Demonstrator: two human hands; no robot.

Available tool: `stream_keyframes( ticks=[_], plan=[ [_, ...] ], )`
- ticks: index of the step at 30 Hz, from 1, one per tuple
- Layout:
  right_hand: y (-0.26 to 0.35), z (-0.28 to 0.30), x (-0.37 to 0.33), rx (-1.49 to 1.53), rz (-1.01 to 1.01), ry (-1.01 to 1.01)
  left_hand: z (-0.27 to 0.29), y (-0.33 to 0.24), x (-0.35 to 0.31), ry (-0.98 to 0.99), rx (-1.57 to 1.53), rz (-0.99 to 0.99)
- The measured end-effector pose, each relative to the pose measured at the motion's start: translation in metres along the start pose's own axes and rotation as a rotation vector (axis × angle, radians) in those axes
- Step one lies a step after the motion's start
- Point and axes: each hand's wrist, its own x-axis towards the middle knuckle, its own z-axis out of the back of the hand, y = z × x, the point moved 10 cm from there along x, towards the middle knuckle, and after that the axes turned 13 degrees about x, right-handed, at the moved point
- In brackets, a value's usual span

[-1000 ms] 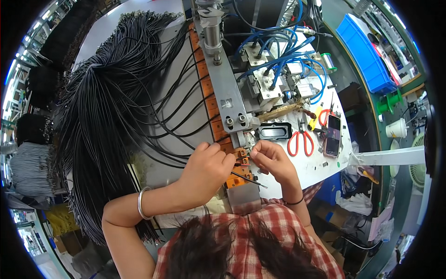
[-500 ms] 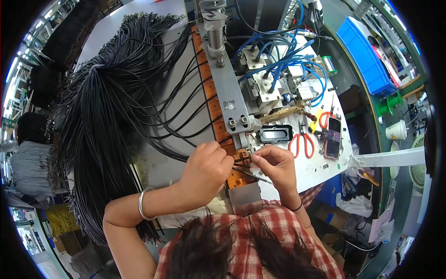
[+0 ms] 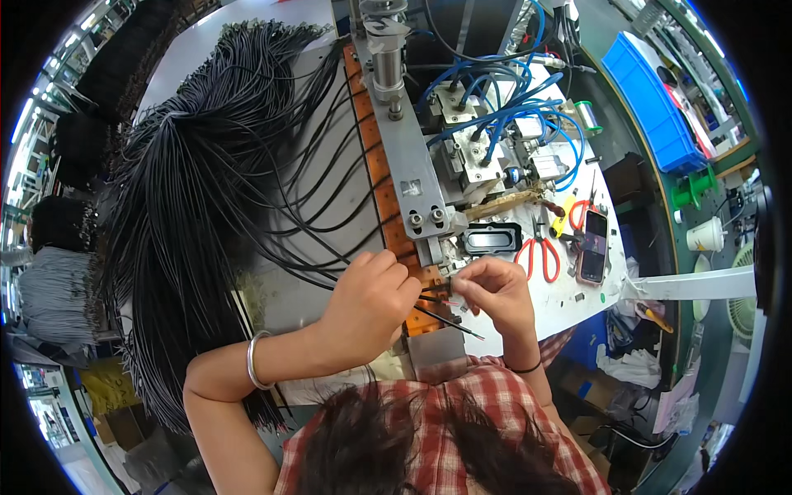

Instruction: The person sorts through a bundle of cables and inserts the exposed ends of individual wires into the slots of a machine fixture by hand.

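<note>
My left hand [image 3: 371,301] is closed around several thin black cables [image 3: 309,268], just left of an orange fixture strip [image 3: 388,223]. Their ends stick out past my fingers over the strip. One cable end [image 3: 450,322] slants down to the right and shows fine reddish wire at its tip. My right hand [image 3: 502,297] pinches with thumb and forefinger at the tip of another black cable end; the contact is small and partly hidden. More cables lie across the strip farther up, under a metal bar [image 3: 410,157].
A large bundle of black cables [image 3: 181,206] covers the left of the table. Right of the bar stand metal blocks with blue air hoses [image 3: 495,124]. Red-handled scissors [image 3: 540,257], a black tray [image 3: 491,239] and a phone [image 3: 593,247] lie at the right.
My right hand has shifted slightly right, away from my left. The cable ends between my hands now show more, with reddish wire at the tips. My left hand keeps its grip.
</note>
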Motion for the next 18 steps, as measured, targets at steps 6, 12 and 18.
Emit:
stream_keyframes(
  ticks=[6,12,18],
  plan=[
    [-0.004,0.017,0.005,-0.187,0.063,-0.086,-0.008,-0.007,-0.002,-0.013,-0.034,-0.064],
    [-0.019,0.017,0.009,-0.148,-0.026,-0.068,-0.007,-0.001,-0.004,0.029,0.069,0.004],
    [-0.038,0.021,0.014,0.016,-0.24,0.049,-0.016,-0.003,-0.004,0.061,0.059,-0.031]
  ],
)
